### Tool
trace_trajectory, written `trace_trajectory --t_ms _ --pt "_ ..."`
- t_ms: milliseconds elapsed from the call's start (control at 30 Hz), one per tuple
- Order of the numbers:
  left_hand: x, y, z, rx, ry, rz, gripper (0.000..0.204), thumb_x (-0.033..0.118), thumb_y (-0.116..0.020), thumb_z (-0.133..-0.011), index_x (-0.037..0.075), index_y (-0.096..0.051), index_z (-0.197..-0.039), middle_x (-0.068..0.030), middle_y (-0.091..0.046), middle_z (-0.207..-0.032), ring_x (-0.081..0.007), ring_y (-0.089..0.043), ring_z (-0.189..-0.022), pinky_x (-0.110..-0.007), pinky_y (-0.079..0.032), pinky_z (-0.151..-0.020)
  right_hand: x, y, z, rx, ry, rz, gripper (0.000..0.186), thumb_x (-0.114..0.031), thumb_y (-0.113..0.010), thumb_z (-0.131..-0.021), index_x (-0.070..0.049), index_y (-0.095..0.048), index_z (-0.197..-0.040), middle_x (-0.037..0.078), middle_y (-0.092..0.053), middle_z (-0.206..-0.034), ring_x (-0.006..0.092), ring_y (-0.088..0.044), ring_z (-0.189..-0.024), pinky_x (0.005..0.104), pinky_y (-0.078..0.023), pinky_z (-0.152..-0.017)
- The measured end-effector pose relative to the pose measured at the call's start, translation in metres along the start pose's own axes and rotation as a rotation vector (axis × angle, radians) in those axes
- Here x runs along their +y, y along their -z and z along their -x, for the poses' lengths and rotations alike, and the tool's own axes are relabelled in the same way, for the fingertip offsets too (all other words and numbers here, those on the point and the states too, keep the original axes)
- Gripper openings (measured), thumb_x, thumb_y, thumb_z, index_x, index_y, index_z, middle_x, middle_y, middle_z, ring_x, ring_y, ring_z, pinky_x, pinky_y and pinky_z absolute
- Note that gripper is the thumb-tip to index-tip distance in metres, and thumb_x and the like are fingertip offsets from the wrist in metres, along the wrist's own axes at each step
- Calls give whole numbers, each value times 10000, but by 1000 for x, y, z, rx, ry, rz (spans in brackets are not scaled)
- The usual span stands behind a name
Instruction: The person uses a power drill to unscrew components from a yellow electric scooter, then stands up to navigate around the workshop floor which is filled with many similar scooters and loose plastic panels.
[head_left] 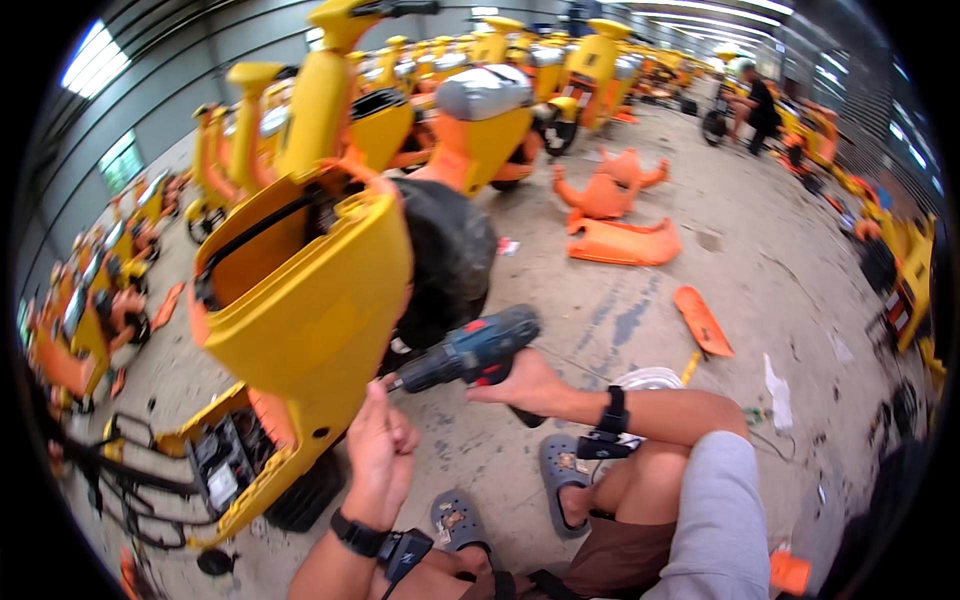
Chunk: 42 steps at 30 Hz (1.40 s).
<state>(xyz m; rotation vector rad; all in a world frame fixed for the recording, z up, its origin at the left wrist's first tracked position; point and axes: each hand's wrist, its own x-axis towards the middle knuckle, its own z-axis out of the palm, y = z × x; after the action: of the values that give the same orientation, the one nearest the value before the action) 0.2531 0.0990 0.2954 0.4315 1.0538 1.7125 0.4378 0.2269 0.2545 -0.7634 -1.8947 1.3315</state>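
Power drill [465, 350] sits mid-frame in the head view, wrapped by the fingers of the right hand [530, 384]. The left hand [380, 445], at lower left of centre, has fingertips drawn narrow beside the drill's tip; I cannot tell whether they pinch anything. A yellow scooter body [325, 290] stands at left, and orange panels [625, 243] lie at upper right.

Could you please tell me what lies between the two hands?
In the head view, the front of a dark drill, held by the right hand, its tip close to the left hand.
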Motion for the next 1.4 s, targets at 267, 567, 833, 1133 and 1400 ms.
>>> trace_trajectory --t_ms 267,567,833,1133,1400 --pt "8 -2 5 -43 25 -10 305 297 -520 -986 54 -530 -1171 42 -325 -507 -57 -307 -461 -221 -256 -452 3 -11 -3 48 -38 -119 369 -239 -838 -689 -32 -612 -895 0 -610 -802 105 -548 -727 265 -473 -684" --pt "7 -1 7 -44 -13 -43 301 182 -605 -944 31 -544 -1197 42 -407 -569 -58 -362 -475 -229 -299 -481 1 -10 -4 60 -18 -94 372 -215 -842 -681 -32 -626 -923 10 -635 -838 106 -570 -759 272 -485 -719" --pt "8 12 -1 -27 71 -29 232 75 -657 -873 26 -579 -1086 33 -440 -608 -74 -403 -512 -235 -328 -492 -3 -2 -2 218 71 -74 372 -175 -832 -695 -14 -643 -972 30 -659 -889 118 -602 -810 281 -498 -771" --pt "75 19 19 -17 44 -288 48 52 -619 -850 28 -622 -892 52 -406 -558 -52 -310 -439 -221 -259 -424 -18 4 -8 300 11 -336 233 -97 -782 -741 -29 -624 -897 26 -636 -798 107 -592 -671 264 -488 -625" --pt "165 14 0 88 -1081 -1589 203 178 -655 -831 -14 -603 -869 -51 -485 -565 -199 -488 -501 -327 -389 -491 -12 34 -30 523 207 -34 290 -164 -823 -713 -17 -671 -912 26 -686 -839 108 -617 -735 269 -497 -723"
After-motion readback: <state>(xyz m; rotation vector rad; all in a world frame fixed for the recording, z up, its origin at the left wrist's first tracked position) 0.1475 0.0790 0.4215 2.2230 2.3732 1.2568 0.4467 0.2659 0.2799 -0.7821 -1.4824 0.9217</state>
